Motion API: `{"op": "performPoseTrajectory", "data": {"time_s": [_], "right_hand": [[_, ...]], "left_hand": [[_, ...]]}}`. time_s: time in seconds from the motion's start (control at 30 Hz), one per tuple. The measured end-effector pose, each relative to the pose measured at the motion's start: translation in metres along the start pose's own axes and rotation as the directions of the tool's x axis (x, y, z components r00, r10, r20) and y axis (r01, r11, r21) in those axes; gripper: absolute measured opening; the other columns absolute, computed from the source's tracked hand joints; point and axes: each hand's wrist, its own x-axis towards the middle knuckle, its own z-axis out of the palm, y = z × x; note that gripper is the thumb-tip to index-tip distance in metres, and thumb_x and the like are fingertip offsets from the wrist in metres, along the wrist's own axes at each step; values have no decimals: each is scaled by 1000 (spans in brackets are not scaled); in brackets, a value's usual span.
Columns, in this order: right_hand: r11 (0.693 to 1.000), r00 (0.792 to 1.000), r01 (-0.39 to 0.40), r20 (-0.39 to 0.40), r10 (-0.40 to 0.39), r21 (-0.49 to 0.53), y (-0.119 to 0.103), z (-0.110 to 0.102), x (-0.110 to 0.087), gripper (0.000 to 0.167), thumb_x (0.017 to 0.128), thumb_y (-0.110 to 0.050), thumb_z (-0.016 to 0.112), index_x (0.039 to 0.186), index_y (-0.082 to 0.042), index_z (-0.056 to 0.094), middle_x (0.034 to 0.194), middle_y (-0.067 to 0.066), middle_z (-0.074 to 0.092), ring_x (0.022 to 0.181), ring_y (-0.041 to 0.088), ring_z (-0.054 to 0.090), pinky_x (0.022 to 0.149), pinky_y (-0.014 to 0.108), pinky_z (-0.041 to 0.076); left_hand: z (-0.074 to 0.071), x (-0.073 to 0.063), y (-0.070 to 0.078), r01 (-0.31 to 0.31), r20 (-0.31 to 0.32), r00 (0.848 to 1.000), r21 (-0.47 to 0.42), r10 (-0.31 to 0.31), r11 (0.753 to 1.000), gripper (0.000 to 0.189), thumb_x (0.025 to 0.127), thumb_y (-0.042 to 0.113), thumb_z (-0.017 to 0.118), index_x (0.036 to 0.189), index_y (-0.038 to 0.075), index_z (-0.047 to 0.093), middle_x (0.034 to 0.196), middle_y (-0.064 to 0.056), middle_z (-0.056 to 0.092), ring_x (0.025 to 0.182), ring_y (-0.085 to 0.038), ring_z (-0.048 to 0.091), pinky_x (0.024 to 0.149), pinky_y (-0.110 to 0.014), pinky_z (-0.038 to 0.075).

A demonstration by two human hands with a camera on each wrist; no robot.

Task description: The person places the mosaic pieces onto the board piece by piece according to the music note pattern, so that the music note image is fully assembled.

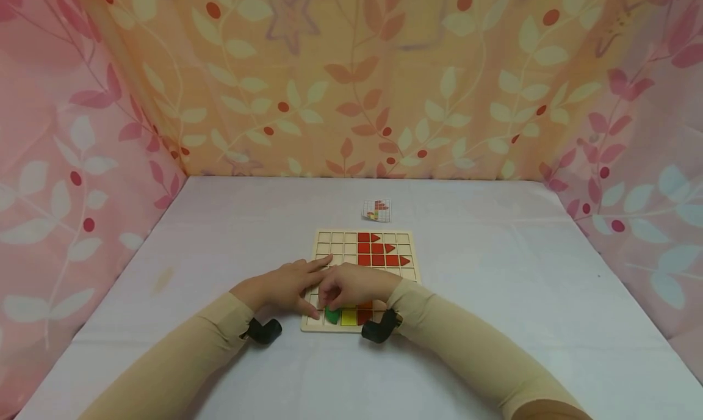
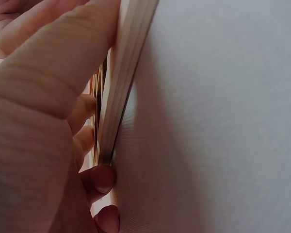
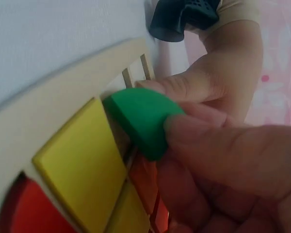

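My right hand (image 1: 357,284) pinches a green quarter-round piece (image 3: 143,119) between thumb and fingers. The piece is tilted over a cell in the front row of the wooden grid board (image 1: 324,329), beside a yellow square (image 3: 82,165). My left hand (image 1: 282,287) rests with fingers spread on the board's left edge. In the left wrist view its thumb (image 2: 53,63) lies along the board's side. Red squares (image 1: 364,260) and red triangles (image 1: 404,260) fill three stepped rows at the back. My right hand hides the board's middle.
A small printed card (image 1: 376,210) with a grid of coloured shapes lies behind the board. Black wrist devices (image 1: 265,332) hang below both wrists. The white tabletop (image 1: 494,237) meets patterned cloth walls (image 1: 351,78) at the back and sides.
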Motion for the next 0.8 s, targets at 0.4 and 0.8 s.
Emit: {"op": "performPoseTrajectory", "data": {"time_s": [0.4, 0.8], "right_hand": [[992, 998, 41, 50, -36, -121, 0, 0, 4, 14, 81, -9, 69, 85, -21, 74, 82, -16, 60, 84, 2, 48, 78, 15, 41], [984, 994, 93, 68, -83, -150, 1, -4, -3, 15, 83, -10, 66, 88, -20, 76, 81, -17, 63, 81, -1, 49, 75, 13, 41]], "left_hand": [[-2, -2, -3, -4, 6, 1000, -5, 4, 1000, 96, 67, 72, 56, 146, 32, 19, 154, 8, 5, 129, -29, 29, 99, -49, 28], [1, 0, -2, -10, 10, 1000, -4, 10, 1000, 98, 68, 71, 57, 147, 29, 16, 154, 8, 5, 132, -30, 26, 100, -47, 27]]}}
